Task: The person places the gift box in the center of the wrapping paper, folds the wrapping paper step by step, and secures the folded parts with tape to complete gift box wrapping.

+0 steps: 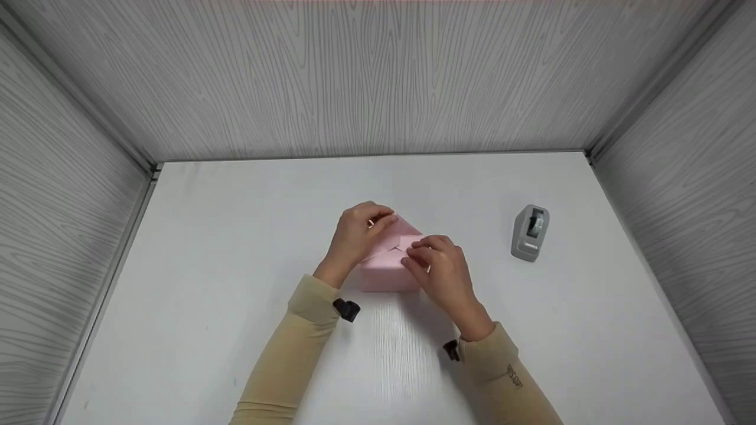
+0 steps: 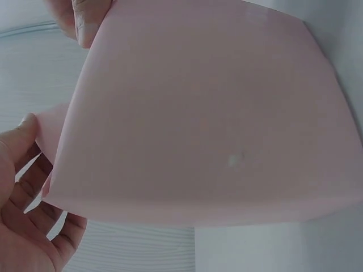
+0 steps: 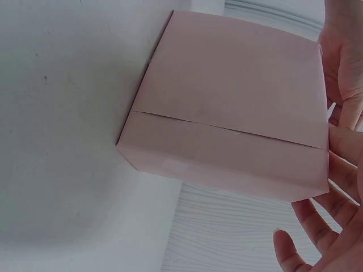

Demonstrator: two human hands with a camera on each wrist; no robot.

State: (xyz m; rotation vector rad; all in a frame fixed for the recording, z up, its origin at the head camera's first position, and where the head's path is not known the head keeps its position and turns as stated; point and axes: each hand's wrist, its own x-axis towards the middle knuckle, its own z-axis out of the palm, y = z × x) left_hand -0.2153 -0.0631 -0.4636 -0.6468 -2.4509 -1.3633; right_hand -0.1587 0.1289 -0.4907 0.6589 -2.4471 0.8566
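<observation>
A box wrapped in pink paper (image 1: 390, 278) stands at mid-table, its folded paper flaps meeting on the upper side. My left hand (image 1: 357, 233) pinches a raised flap (image 1: 404, 227) at the box's far left; the left wrist view shows that flap (image 2: 52, 126) between thumb and fingers. At the box's upper right edge, my right hand (image 1: 442, 268) rests its fingertips on the paper. In the right wrist view its fingers (image 3: 343, 170) lie along the box's edge, and a straight paper seam crosses the wrapped side (image 3: 227, 85).
A grey tape dispenser (image 1: 530, 233) stands on the white table (image 1: 236, 206) to the right of the box. Grey wood-grain panels (image 1: 372, 77) enclose the table at the back and both sides. Small black devices (image 1: 346, 309) sit at both sleeve cuffs.
</observation>
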